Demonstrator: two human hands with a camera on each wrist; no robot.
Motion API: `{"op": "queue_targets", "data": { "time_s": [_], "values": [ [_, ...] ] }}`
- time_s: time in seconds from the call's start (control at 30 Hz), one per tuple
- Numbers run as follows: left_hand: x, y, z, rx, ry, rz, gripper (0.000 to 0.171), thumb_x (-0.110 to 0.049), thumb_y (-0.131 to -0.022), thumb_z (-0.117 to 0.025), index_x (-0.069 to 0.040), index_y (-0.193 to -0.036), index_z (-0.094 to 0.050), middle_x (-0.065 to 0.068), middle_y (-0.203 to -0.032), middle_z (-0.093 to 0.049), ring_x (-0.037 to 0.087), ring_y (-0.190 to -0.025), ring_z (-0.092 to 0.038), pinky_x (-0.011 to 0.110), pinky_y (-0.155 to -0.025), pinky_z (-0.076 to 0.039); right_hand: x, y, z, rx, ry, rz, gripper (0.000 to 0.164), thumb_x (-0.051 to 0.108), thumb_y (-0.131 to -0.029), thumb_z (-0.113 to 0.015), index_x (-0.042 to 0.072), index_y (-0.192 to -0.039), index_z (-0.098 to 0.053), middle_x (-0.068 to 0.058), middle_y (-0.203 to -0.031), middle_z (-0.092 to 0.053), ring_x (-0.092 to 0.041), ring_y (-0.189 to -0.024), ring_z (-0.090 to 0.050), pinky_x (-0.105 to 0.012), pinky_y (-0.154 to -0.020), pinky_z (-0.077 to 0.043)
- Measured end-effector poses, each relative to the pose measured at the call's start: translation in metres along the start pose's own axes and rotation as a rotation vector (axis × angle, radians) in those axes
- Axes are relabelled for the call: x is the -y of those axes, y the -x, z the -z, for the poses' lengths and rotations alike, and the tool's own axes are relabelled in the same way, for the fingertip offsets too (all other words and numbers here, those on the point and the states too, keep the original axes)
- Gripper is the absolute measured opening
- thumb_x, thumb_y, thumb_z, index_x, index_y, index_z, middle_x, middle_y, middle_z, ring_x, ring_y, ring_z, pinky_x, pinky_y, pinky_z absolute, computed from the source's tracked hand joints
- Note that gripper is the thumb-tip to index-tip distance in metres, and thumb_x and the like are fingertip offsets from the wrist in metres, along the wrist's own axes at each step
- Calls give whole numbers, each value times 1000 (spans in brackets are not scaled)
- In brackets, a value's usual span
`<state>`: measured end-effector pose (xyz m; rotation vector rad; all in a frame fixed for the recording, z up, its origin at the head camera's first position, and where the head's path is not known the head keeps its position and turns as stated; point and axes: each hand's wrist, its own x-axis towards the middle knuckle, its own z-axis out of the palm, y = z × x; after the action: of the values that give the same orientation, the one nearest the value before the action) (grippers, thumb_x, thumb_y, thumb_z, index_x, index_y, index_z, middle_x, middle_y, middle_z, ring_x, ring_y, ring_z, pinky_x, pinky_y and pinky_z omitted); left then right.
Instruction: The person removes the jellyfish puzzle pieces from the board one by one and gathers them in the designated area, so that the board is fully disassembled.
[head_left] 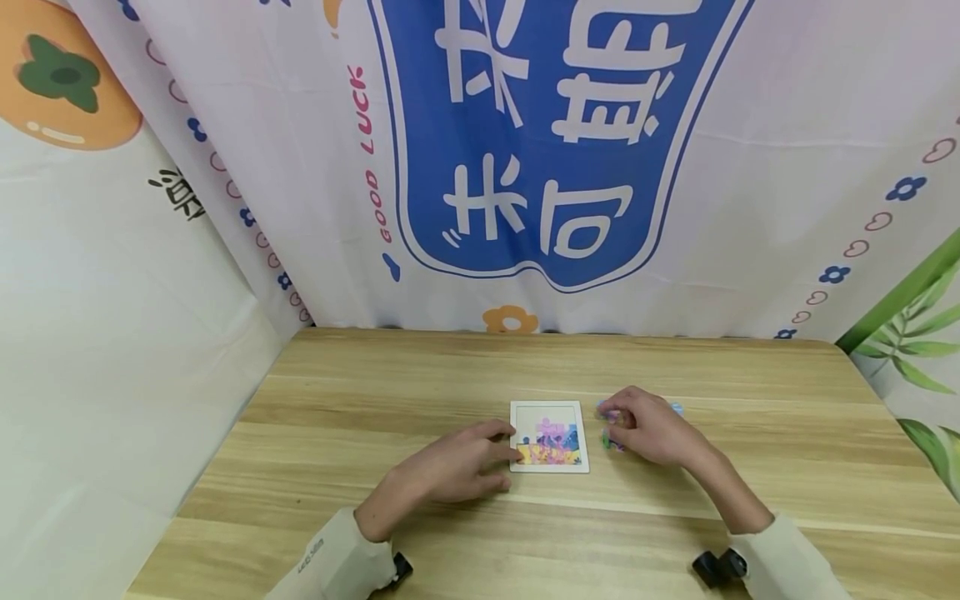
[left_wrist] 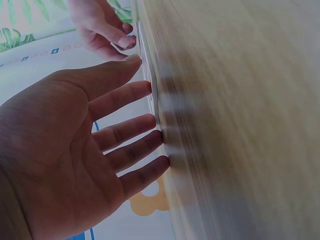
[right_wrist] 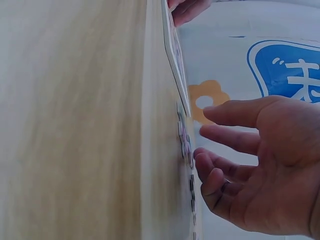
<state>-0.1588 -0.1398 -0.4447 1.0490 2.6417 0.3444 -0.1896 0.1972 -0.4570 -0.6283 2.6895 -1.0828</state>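
Observation:
A white-framed jigsaw puzzle (head_left: 550, 469) lies on the wooden table, its lower part filled with yellow, pink and blue picture pieces and its top left pale. At its left side, my left hand (head_left: 467, 463) spreads its fingers, with the fingertips right at the frame's edge. My right hand (head_left: 654, 428) hovers over loose puzzle pieces (head_left: 607, 442) to the right of the frame. In the right wrist view its thumb and index finger stand apart near flat pieces (right_wrist: 184, 140), with nothing visible between them, and the other fingers bend inward.
Light blue loose pieces (head_left: 677, 408) lie just beyond the right hand, partly hidden by it. The wooden table (head_left: 390, 375) ends at a printed cloth (head_left: 330, 275) hung behind it. More cloth hangs along the left and right sides.

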Motion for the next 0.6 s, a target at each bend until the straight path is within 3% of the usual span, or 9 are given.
{"op": "queue_targets", "data": {
  "time_s": [0.13,0.37,0.6],
  "values": [
    [0,0,0,-2,-4,-3,40,-34,-106,-71,-22,-143,-71,7,-162,-52,26,-147,-55,43,-117,-53,5,-4,-2,-3,-14,-5,32,10,-100,-74,0,-130,-72,-3,-90,-63,-9,-68,-51,-24,-62,-44],
    [0,0,1,2,-1,-2,40,-34,-105,-71,-22,-143,-71,7,-162,-52,26,-147,-55,43,-118,-53,21,-14,-11,38,-19,53,30,11,-99,-75,2,-128,-74,-12,-115,-70,-10,-76,-54,-24,-66,-47],
    [0,-1,0,0,-4,5,40,-35,-105,-71,-23,-143,-71,6,-162,-53,26,-146,-56,43,-117,-53,35,-25,-21,68,-11,77,27,8,-97,-76,5,-123,-76,-3,-98,-66,-11,-77,-54,-23,-67,-46]
  ]
}}
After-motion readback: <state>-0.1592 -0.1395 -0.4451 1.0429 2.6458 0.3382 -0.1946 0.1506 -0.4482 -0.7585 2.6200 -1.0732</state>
